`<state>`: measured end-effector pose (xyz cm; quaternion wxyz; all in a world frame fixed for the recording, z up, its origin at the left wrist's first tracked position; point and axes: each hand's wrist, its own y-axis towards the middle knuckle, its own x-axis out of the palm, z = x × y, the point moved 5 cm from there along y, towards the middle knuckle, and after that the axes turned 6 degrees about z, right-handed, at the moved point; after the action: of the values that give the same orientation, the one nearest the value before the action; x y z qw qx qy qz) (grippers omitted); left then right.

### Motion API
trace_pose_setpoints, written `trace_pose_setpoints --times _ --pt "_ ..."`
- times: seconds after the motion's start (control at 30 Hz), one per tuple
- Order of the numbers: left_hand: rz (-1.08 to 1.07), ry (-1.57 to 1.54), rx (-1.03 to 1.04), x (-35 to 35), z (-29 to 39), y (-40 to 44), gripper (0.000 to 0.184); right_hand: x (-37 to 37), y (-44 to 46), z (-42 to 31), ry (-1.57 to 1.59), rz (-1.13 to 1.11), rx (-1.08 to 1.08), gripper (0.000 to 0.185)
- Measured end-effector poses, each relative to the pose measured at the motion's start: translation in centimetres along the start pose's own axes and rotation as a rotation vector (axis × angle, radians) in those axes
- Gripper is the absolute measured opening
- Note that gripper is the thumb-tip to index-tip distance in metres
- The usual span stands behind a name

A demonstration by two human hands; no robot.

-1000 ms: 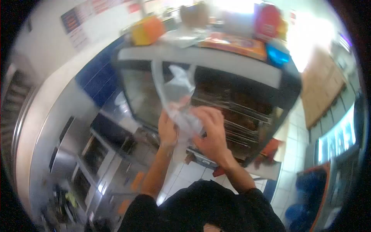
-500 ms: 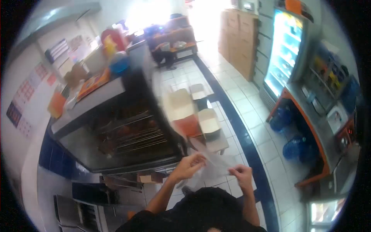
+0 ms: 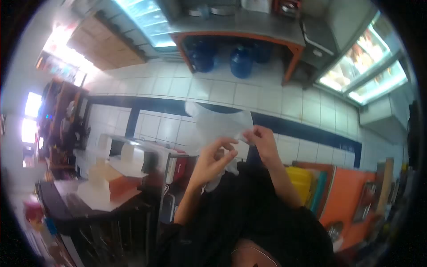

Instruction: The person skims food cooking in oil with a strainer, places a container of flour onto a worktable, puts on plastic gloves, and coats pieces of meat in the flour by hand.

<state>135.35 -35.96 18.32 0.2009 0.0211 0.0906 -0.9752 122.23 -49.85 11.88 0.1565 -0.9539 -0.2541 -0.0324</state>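
Note:
A thin, whitish plastic bag [image 3: 218, 122] hangs spread out in front of my body, above the tiled floor. My left hand [image 3: 215, 160] is at its lower left part, fingers curled and pinched on the film. On the bag's right edge, the thumb and fingers of my right hand [image 3: 260, 140] pinch the plastic. Part of the bag hangs below my left hand, against my dark shirt. Its contents, if any, cannot be made out.
Ahead stands a metal table [image 3: 240, 26] with orange legs, blue water jugs [image 3: 241, 62] beneath. A lit display fridge [image 3: 364, 62] is at right. Cardboard boxes [image 3: 109, 184] sit at lower left, and an orange surface [image 3: 344, 200] with a yellow container [image 3: 299, 182] is at lower right.
The view has swung right, from the glass-fronted oven to the metal table. My hands have moved apart from around the bunched bag, and the bag is now spread between them.

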Motion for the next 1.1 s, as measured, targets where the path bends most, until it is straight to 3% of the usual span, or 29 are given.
trace_pose_setpoints --times 0.13,0.23,0.3,0.37,0.5,0.57,0.63,0.67,0.77,0.87,0.9,0.97,1.1 --pt "0.005 0.158 0.133 1.4 -0.2 6.7 0.031 -1.4 3.9 0.3 -0.015 -0.005 -0.058 0.023" --pt "0.035 0.171 0.034 1.8 -1.3 12.2 0.032 -1.6 7.9 0.1 -0.163 0.004 -0.074 0.022" --pt "-0.06 0.203 0.017 2.1 -2.3 16.7 0.033 -1.4 10.8 -0.9 -0.264 0.048 -0.34 0.019" --pt "0.013 0.201 -0.027 1.8 -3.9 21.0 0.033 -1.8 13.8 -0.4 -0.295 0.101 -0.29 0.019" --pt "-0.112 0.203 -0.09 2.0 -5.2 29.7 0.03 -3.0 20.7 -1.6 -0.323 0.148 -0.139 0.019" --pt "-0.186 0.264 -0.13 2.5 -4.3 33.2 0.027 -3.6 23.3 -3.0 -0.429 0.191 -0.157 0.018" --pt "-0.253 0.293 -0.192 3.8 -4.9 36.9 0.022 -4.4 25.5 -4.5 -0.619 0.274 -0.396 0.018" --pt "-0.27 0.318 -0.192 4.3 -5.6 38.9 0.022 -5.0 26.5 -4.9 -0.598 0.295 -0.391 0.018" --pt "-0.435 0.444 -0.028 7.2 -5.2 44.0 0.017 -8.0 28.2 -7.2 -0.636 0.375 -0.396 0.024" --pt "-0.639 0.371 0.117 12.4 -2.8 48.0 0.014 -12.6 28.6 -7.8 -0.509 0.426 -0.237 0.029" --pt "-0.755 0.337 0.057 14.3 -2.6 49.1 0.013 -14.0 28.4 -8.3 -0.506 0.48 -0.226 0.029" --pt "-1.006 0.281 -0.078 18.8 -2.4 50.3 0.012 -17.2 27.6 -7.9 -0.219 0.508 0.029 0.032" --pt "-1.215 0.223 -0.138 26.3 -1.6 52.3 0.011 -23.5 25.6 -8.3 -0.083 0.708 -0.014 0.031"
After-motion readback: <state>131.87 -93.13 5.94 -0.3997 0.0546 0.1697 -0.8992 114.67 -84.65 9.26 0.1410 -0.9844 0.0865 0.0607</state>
